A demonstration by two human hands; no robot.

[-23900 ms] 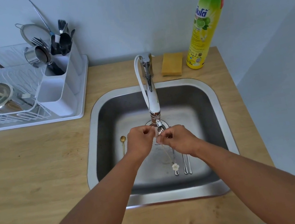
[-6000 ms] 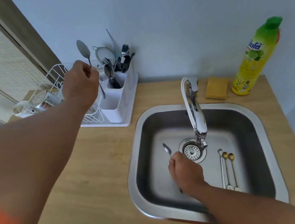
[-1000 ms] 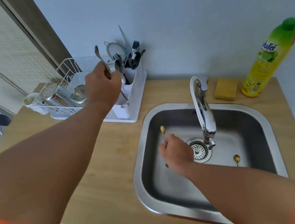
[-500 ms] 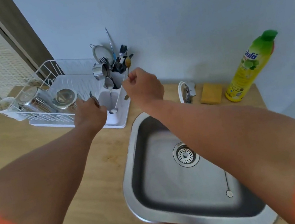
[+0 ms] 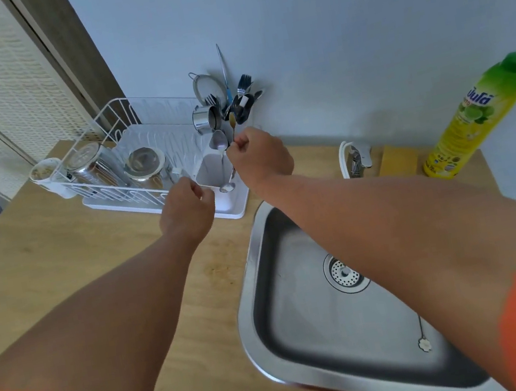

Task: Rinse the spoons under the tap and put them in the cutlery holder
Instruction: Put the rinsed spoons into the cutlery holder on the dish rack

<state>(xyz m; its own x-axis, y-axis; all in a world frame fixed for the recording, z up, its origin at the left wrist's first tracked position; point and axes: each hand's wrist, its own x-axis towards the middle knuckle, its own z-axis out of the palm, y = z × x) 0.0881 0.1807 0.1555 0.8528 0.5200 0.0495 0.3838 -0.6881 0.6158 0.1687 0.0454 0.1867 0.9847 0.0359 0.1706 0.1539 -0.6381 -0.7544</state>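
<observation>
Wooden counter (image 5: 54, 258) against a pale blue wall, steel sink (image 5: 315, 371) set into its right half. White dish rack (image 5: 132, 196) at the counter's back-left edge, cutlery holder (image 5: 211, 172) on the rack's right end, just beside the sink's back-left corner. Right hand (image 5: 260, 157) above the holder, pinching a gold spoon (image 5: 232, 124) by the handle, bowl up. Silver spoon (image 5: 222, 156) stands in the holder's front compartment; forks and dark utensils fill the back one. Left hand (image 5: 187, 211) curled loosely at the holder's front edge; can't tell if it holds anything. One flower-ended spoon (image 5: 422, 335) lies in the sink near the front-right corner. Tap (image 5: 355, 157), sponge (image 5: 397, 160), dish soap bottle (image 5: 477, 118) along the back edge.
</observation>
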